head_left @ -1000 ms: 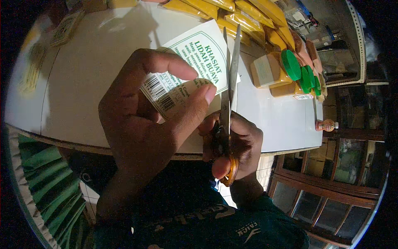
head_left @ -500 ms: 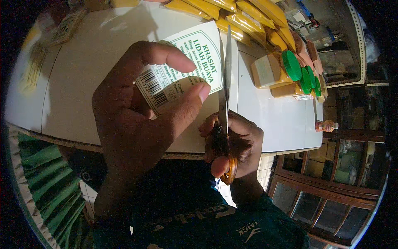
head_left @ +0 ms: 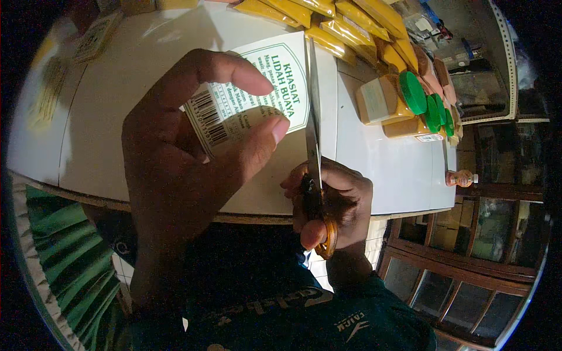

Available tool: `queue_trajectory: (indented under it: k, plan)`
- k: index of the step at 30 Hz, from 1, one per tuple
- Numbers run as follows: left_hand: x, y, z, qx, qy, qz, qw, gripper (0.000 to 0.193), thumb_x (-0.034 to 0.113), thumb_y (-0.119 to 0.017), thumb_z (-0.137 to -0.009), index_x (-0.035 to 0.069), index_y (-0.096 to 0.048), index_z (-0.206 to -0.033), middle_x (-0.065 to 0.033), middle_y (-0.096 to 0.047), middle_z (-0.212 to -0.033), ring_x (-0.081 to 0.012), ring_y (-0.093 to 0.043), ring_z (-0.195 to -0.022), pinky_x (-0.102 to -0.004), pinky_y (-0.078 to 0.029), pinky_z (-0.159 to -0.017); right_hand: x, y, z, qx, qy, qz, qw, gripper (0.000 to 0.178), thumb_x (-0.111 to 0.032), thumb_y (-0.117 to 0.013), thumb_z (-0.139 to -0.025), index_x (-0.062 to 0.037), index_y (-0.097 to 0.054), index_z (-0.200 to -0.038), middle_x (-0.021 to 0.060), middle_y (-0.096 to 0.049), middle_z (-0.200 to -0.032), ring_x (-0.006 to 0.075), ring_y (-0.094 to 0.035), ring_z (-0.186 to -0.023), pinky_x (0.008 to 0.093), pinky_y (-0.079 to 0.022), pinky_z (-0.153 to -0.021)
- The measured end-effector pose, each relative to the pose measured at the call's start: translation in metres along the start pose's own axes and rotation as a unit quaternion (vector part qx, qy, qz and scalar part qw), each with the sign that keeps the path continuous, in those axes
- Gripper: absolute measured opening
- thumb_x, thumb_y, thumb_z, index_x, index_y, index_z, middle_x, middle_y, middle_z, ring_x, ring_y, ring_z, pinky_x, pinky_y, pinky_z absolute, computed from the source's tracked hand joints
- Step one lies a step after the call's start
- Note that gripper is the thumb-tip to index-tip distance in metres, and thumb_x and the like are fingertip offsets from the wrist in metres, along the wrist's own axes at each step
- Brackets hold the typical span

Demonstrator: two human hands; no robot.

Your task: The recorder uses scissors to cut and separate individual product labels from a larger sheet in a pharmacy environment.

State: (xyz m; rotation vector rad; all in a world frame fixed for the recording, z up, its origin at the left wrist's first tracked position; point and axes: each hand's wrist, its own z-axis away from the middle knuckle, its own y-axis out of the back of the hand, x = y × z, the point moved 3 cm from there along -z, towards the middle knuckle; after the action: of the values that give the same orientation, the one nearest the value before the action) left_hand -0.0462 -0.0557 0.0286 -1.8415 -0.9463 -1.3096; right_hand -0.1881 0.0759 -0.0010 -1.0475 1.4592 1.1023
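A white paper label [head_left: 295, 82] with green print and a barcode is pinched between the thumb and fingers of my left hand [head_left: 175, 140], above the table. My right hand [head_left: 345, 202] grips a pair of scissors [head_left: 314, 123] by its amber-brown handles, with the thumb in one loop. The blades point up and away, nearly together, along the label's right edge. I cannot tell whether paper lies between them. Part of the label is hidden behind my left fingers and thumb.
On the white table [head_left: 117, 117], yellow packets [head_left: 348, 32] are piled at the back. Jars with green lids [head_left: 383, 99] lie to the right, and a small bottle [head_left: 461, 178] is near the right edge. At far left lie stacked labels [head_left: 96, 38]. A green curtain [head_left: 73, 251] hangs lower left.
My left hand and the label have shifted slightly left and up. The scissor tips have swung left, and the blades look closer together. My right hand stays nearly in place.
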Motion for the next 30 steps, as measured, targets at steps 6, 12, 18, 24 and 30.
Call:
queue_trajectory:
  k: [6, 12, 18, 24, 30]
  plan:
    - [0.001, 0.003, -0.001, -0.02, 0.012, 0.039, 0.999, 0.027, -0.001, -0.07, -0.074, 0.002, -0.052, -0.094, -0.0086, -0.056, -0.095, -0.0173, -0.061, -0.08, -0.0294, -0.055, -0.064, 0.0, -0.001, 0.002, -0.001, -0.01, -0.022, 1.0, 0.075, -0.025, -0.092, -0.048, -0.0036, -0.059, -0.112, 0.0155, -0.065, -0.094, 0.023, -0.064, -0.084, 0.0322, -0.05, -0.072]
    - [0.001, 0.005, -0.001, -0.023, 0.006, 0.008, 1.0, 0.028, 0.0, -0.07, -0.074, 0.002, -0.052, -0.095, -0.0085, -0.056, -0.096, -0.0179, -0.062, -0.08, -0.0293, -0.055, -0.062, 0.0, -0.001, -0.001, -0.007, -0.012, -0.025, 1.0, 0.072, -0.025, -0.092, -0.048, -0.0016, -0.06, -0.109, 0.0157, -0.065, -0.093, 0.0231, -0.064, -0.084, 0.0322, -0.05, -0.072]
    - [0.008, 0.01, -0.003, -0.029, 0.034, -0.029, 0.999, 0.029, 0.002, -0.071, -0.073, 0.003, -0.053, -0.095, -0.0087, -0.056, -0.095, -0.018, -0.062, -0.077, -0.03, -0.056, -0.062, 0.001, 0.0, -0.002, -0.018, 0.027, -0.004, 0.999, 0.073, -0.025, -0.092, -0.047, -0.0019, -0.061, -0.108, 0.0154, -0.066, -0.092, 0.0228, -0.065, -0.083, 0.032, -0.051, -0.071]
    - [0.008, 0.015, -0.007, -0.064, 0.009, -0.052, 0.997, 0.028, 0.0, -0.07, -0.071, 0.003, -0.053, -0.094, -0.0084, -0.057, -0.094, -0.0175, -0.062, -0.078, -0.0281, -0.055, -0.062, 0.003, 0.001, -0.003, -0.029, 0.07, 0.017, 0.997, 0.073, -0.024, -0.092, -0.046, -0.0038, -0.061, -0.109, 0.0153, -0.066, -0.092, 0.0232, -0.065, -0.083, 0.0322, -0.051, -0.071]
    - [0.007, 0.019, -0.01, -0.073, 0.001, -0.065, 0.995, 0.027, -0.001, -0.069, -0.07, 0.004, -0.054, -0.092, -0.008, -0.057, -0.094, -0.0168, -0.061, -0.078, -0.0272, -0.055, -0.063, 0.001, 0.001, -0.003, -0.03, 0.053, 0.042, 0.997, 0.071, -0.021, -0.092, -0.046, -0.0049, -0.062, -0.109, 0.0144, -0.067, -0.091, 0.0224, -0.065, -0.082, 0.0316, -0.051, -0.07]
